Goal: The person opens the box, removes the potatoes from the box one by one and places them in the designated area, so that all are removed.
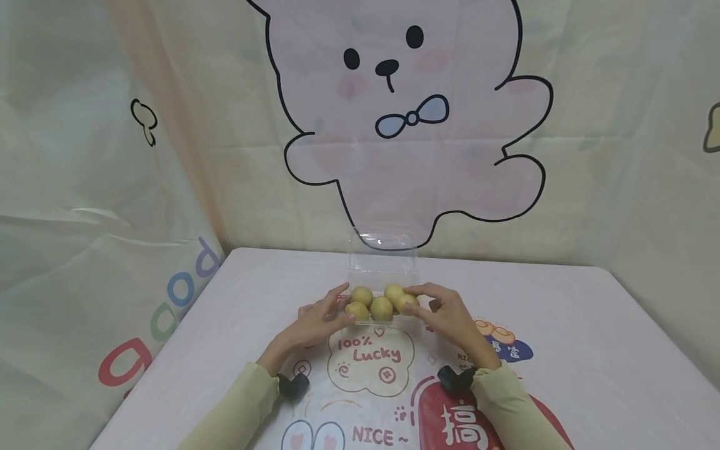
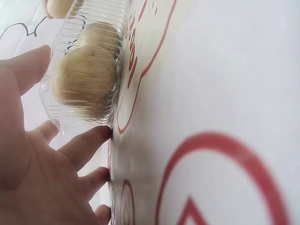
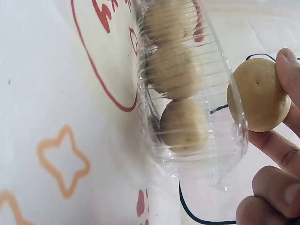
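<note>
Yellow round fruit point(image 1: 382, 309), several of them, lie in a clear plastic clamshell box point(image 3: 211, 166). The box's lid point(image 1: 382, 261) stands raised at the back. My right hand point(image 1: 447, 312) pinches one yellow round fruit point(image 3: 259, 96) between thumb and fingers, over the box's right end and above the wall. At the left end, my left hand point(image 1: 322, 317) touches the box with thumb and fingers extended. In the left wrist view its thumb point(image 2: 35, 68) lies at the upper rim, and its other fingers point(image 2: 89, 145) spread near the base.
The box stands toward the back of a table point(image 1: 281, 269) with a printed white cloth. A patterned curtain point(image 1: 253, 212) hangs close behind, and another sheet point(image 1: 73, 250) hangs on the left.
</note>
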A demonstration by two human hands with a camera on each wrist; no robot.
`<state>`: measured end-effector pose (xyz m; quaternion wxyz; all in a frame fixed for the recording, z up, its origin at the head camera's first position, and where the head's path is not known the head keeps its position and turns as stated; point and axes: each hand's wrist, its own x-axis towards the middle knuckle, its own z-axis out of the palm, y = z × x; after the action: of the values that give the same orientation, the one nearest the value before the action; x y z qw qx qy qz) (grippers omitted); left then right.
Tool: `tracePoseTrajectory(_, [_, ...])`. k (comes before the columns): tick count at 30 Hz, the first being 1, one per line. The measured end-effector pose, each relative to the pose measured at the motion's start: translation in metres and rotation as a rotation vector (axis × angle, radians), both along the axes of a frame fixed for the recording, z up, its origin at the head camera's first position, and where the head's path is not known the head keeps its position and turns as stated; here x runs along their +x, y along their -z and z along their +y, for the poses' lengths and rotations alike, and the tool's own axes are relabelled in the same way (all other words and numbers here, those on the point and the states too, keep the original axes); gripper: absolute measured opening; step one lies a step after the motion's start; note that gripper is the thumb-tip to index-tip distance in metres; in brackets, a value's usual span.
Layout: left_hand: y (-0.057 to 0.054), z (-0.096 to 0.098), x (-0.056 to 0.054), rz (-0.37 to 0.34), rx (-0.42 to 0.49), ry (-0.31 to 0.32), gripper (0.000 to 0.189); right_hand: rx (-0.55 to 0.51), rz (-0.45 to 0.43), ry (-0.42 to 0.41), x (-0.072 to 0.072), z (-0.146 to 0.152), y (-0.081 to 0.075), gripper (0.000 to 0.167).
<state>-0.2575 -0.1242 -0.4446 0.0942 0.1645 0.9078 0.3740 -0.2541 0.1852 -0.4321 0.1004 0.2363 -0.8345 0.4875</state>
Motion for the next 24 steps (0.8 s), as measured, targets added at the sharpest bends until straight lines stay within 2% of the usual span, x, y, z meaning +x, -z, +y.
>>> tracePoseTrajectory(10, [0.001, -0.002, -0.002, 0.000, 0.007, 0.004, 0.078, -0.009, 0.151, -0.070, 0.005, -0.013, -0.009, 0.032])
tracePoseTrajectory(19, [-0.001, -0.002, -0.003, 0.009, -0.001, 0.019, 0.076, 0.043, 0.162, -0.125, 0.015, -0.027, -0.011, 0.034])
tracePoseTrajectory(24, [-0.001, -0.003, -0.003, 0.006, -0.006, 0.032, 0.074, 0.042, 0.135, -0.179, 0.020, -0.035, -0.012, 0.034])
